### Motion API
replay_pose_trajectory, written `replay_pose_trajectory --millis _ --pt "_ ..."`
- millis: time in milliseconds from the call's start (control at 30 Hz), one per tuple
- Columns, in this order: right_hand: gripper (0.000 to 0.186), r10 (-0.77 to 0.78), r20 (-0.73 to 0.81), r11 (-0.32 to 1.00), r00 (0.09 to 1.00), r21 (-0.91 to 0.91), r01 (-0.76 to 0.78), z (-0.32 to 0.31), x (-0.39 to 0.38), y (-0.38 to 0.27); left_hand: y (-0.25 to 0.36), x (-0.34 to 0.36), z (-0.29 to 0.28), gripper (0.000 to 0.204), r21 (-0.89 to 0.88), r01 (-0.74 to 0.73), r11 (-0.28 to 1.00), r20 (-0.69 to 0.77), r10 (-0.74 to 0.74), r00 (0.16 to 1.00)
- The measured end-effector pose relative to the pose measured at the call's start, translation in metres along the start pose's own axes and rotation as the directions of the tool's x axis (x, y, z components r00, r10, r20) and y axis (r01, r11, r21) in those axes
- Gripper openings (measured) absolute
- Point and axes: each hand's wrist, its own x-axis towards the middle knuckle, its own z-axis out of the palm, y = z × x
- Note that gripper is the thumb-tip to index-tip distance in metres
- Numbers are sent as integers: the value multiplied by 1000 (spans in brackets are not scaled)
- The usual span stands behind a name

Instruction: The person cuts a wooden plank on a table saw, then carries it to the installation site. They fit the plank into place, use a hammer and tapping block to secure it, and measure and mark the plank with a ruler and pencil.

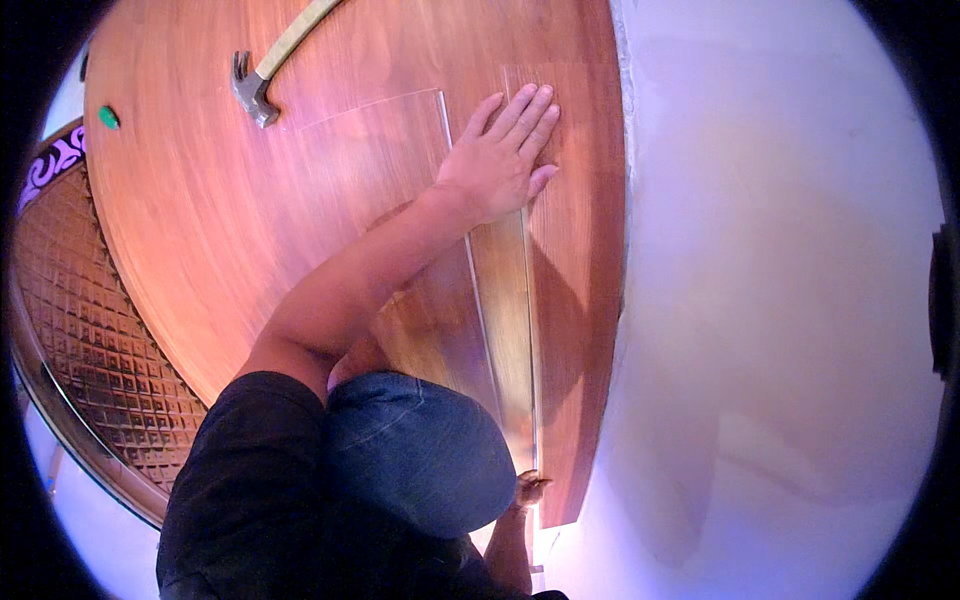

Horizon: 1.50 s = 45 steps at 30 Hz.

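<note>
One: resting with the left hand (503, 155), open and palm down, fingers extended and thumb out to the right, over the far part of a narrow strip (508, 320) and touching the reddish board (585, 150) just right of it. Two: bending the fingers of the right hand (530, 490) beside the strip's near end; being small and partly hidden, leaving no way to tell whether gripping anything. Three: listing the strip as lying lengthwise between both hands, bordering a light line on its left. Four: wearing a black sleeve (255, 425) on the left arm, with rounded blue cloth (420, 455) bulging between the arms. Five: adding wood-grain boards (240, 220), spreading leftward; bearing a claw hammer (272, 66), lying with its pale handle running past the upper edge, and a small green object (109, 117) near the left border. Six: noting a brown lattice-patterned panel (110, 330), flanking the boards at left. Seven: closing off the right side with a pale wall (780, 250).
</note>
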Motion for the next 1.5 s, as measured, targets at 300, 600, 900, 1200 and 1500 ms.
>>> replay_pose_trajectory --millis 300,600,900,1200,1500 --pt "41 -45 -222 999 974 -19 41 -3 16 16 16 6 8 79 185 -57 981 12 55 998" --pt "56 -184 -282 981 942 -116 157 77 41 76 19 -17 -4 82 87 29 996 101 -37 994" --pt "31 -134 -250 984 959 77 158 90 51 89 152 -152 23 107 309 -340 888 460 173 871" --pt "43 -125 -430 981 894 -190 45 93 30 74 163 -147 42 118 314 -330 890 431 176 885" --pt "47 -193 -419 951 887 -301 65 92 27 76 120 -127 81 121 458 -331 825 406 138 904"
